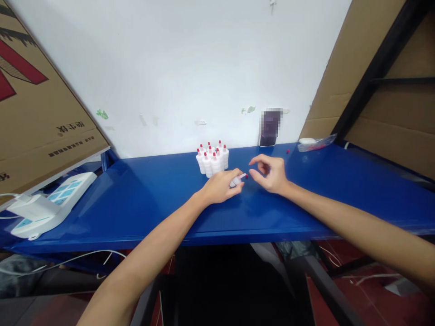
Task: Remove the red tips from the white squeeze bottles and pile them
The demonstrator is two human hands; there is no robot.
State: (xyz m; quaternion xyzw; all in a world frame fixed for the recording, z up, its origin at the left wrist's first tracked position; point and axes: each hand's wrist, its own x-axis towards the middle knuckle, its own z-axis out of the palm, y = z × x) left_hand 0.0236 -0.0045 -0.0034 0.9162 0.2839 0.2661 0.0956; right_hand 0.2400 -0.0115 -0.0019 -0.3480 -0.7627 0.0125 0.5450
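Observation:
My left hand is closed around a small white squeeze bottle, which lies tilted with its narrow nozzle pointing right. A tiny red cap shows right at the nozzle's tip; whether it touches the nozzle or lies on the table behind it, I cannot tell. To the right of the nozzle, my right hand has its thumb and forefinger curved and apart, with nothing seen between them. Behind my left hand stands a tight group of several white bottles with red caps, all upright.
The blue table meets a white wall. A phone leans there, with another red cap and a clear plastic bag farther right. At left are a power strip with a plugged-in adapter and a large cardboard box.

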